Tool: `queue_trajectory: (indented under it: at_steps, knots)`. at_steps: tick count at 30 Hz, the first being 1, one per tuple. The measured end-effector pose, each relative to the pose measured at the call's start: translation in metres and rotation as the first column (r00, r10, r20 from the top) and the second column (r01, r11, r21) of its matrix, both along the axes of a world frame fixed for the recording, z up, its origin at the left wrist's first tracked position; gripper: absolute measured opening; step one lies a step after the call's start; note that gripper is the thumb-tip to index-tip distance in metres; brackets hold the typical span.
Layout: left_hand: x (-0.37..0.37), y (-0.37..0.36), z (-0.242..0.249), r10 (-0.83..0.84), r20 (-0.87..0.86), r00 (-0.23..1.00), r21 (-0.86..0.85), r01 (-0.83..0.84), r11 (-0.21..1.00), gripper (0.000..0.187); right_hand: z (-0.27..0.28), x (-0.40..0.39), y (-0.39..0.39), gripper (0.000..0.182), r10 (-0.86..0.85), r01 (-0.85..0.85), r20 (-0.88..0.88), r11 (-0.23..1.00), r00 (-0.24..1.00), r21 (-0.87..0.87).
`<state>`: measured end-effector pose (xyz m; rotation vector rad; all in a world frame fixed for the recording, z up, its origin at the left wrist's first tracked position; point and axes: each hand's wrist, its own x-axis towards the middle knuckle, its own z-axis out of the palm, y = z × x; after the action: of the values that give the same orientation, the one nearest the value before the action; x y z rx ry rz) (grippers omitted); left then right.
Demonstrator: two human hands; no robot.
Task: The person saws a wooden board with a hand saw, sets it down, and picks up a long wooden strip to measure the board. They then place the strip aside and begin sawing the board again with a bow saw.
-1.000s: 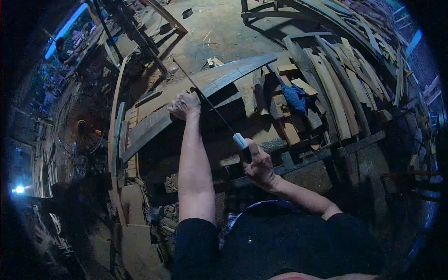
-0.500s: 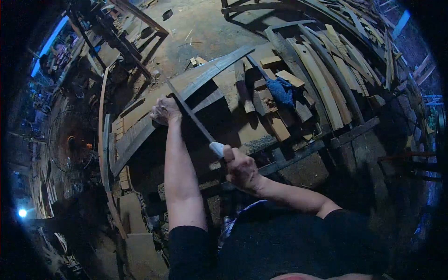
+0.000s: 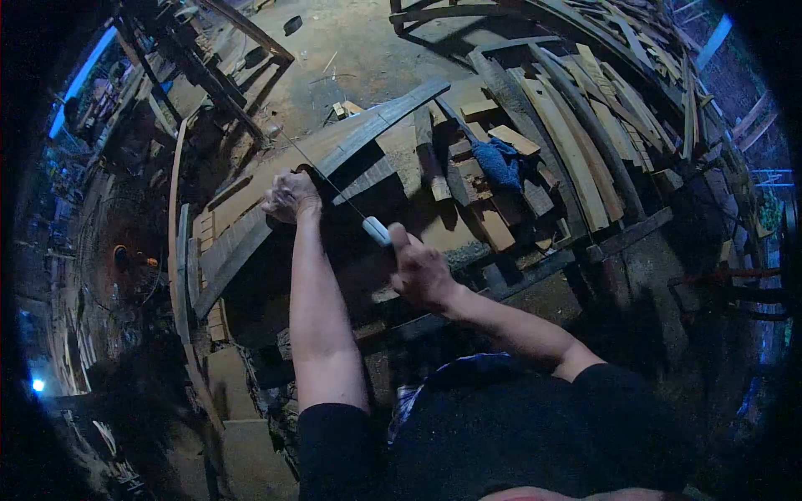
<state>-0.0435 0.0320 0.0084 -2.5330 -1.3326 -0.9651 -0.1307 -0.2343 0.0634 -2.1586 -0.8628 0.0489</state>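
Observation:
A long, curved wooden board lies slantwise on the work table, its far end reaching up to the right. My left hand is closed on the middle of this board, fingers curled over it. Just to the right of that hand, a handsaw with a pale handle crosses the board, its thin blade seen nearly edge-on. My right hand grips the saw's handle from the near side. Whether the blade has cut into the wood cannot be made out.
A blue cloth rests on short wood blocks right of the saw. Farther right, several long planks lean on a frame. A fan stands at the left. Dark shadow covers much of the table's near side.
My right hand has pushed the saw forward, up and to the left, and the blade now looks thinner. My left hand stays on the board. The whole view has shifted slightly.

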Motion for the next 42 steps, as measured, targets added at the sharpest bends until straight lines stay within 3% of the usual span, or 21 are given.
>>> queue_trajectory:
  at_steps: [3,5,6,7,8,10,13,16,18,19,20,22,25,27,31,32,33,34,35,37,42]
  knots:
    - [0.005,0.012,-0.022,0.029,0.027,0.999,0.097,-0.032,0.995,0.017,-0.005,-0.019,-0.032,0.044,0.043,-0.043,0.004,0.996,0.999,0.076]
    - [-0.006,-0.001,0.011,-0.051,-0.167,0.985,-0.155,0.025,0.988,0.027,-0.010,-0.025,-0.041,0.045,0.031,-0.024,-0.054,0.993,0.998,0.118]
    - [0.011,0.046,-0.065,-0.093,0.112,0.989,0.273,0.059,0.960,0.017,-0.014,-0.022,-0.036,0.045,0.026,-0.019,-0.060,0.993,0.998,0.116]
    - [0.011,0.042,-0.061,-0.100,0.109,0.989,0.274,0.066,0.959,0.017,-0.017,-0.011,-0.021,0.044,0.036,-0.037,0.004,0.990,0.999,0.133]
    - [0.011,0.035,-0.049,-0.055,0.065,0.996,0.165,0.044,0.985,0.017,-0.017,-0.001,-0.007,0.043,0.043,-0.053,0.072,0.987,0.997,0.151]
    - [0.009,0.020,-0.021,0.029,-0.033,0.999,-0.051,-0.031,0.998,0.019,-0.005,0.014,0.016,0.045,0.022,-0.023,0.019,0.995,1.000,0.098]
    - [0.006,0.008,-0.003,0.043,-0.015,0.999,-0.091,-0.045,0.995,0.019,-0.002,0.006,0.000,0.052,0.025,-0.024,-0.009,0.997,1.000,0.075]
    - [-0.005,-0.015,0.019,0.019,0.010,1.000,-0.055,-0.018,0.998,0.019,-0.005,-0.020,-0.038,0.041,0.039,-0.031,-0.085,0.995,0.996,0.094]
    - [0.009,0.020,-0.017,0.000,-0.011,1.000,-0.113,-0.001,0.994,0.019,-0.009,-0.030,-0.048,0.044,0.041,-0.032,-0.068,0.992,0.997,0.120]
    - [0.015,0.031,-0.027,-0.033,-0.015,0.999,-0.152,0.031,0.988,0.019,-0.009,-0.025,-0.037,0.044,0.037,-0.027,-0.077,0.992,0.996,0.122]
    - [-0.008,-0.022,0.034,0.032,-0.080,0.996,-0.105,-0.041,0.994,0.019,-0.006,-0.009,-0.014,0.047,0.015,-0.012,-0.036,0.997,0.999,0.076]
    - [0.004,0.006,-0.007,0.019,-0.048,0.999,-0.093,-0.024,0.995,0.019,-0.002,0.017,0.019,0.049,0.000,0.000,0.018,0.999,1.000,0.046]
    - [0.002,-0.005,0.010,0.085,-0.069,0.994,0.008,-0.085,0.996,0.019,0.000,0.026,0.034,0.051,0.029,-0.028,-0.037,0.999,0.999,0.047]
    - [-0.006,-0.018,0.027,0.025,-0.025,0.999,-0.102,-0.027,0.994,0.019,0.010,0.003,-0.001,0.045,-0.004,0.009,-0.053,0.996,0.999,0.093]
    - [-0.006,-0.020,0.037,0.030,-0.129,0.991,-0.169,-0.051,0.984,0.024,-0.010,-0.020,-0.040,0.051,0.052,-0.048,-0.091,0.998,0.994,0.048]
    - [-0.005,-0.019,0.032,0.042,-0.083,0.996,-0.049,-0.047,0.998,0.021,0.001,-0.018,-0.030,0.050,0.040,-0.035,-0.132,0.999,0.990,0.035]
    - [-0.004,-0.012,0.021,0.039,-0.083,0.996,-0.046,-0.043,0.998,0.021,0.010,-0.011,-0.016,0.050,0.027,-0.023,-0.163,0.999,0.986,0.028]
    - [-0.002,-0.001,0.005,0.016,-0.038,0.999,-0.053,-0.018,0.998,0.020,-0.002,0.000,0.002,0.050,0.054,-0.049,-0.025,0.985,0.998,0.164]
    - [0.000,0.005,-0.001,-0.005,0.010,1.000,-0.057,0.006,0.998,0.020,-0.004,0.010,0.015,0.050,0.054,-0.050,-0.018,0.984,0.998,0.172]
    - [-0.003,0.001,0.015,0.000,0.002,1.000,-0.058,0.000,0.998,0.020,-0.002,0.020,0.031,0.051,0.025,-0.026,-0.106,1.000,0.994,-0.003]
    - [-0.006,-0.020,0.036,0.017,-0.047,0.999,-0.160,-0.025,0.987,0.020,-0.026,-0.030,-0.052,0.042,0.050,-0.045,-0.047,0.993,0.998,0.106]
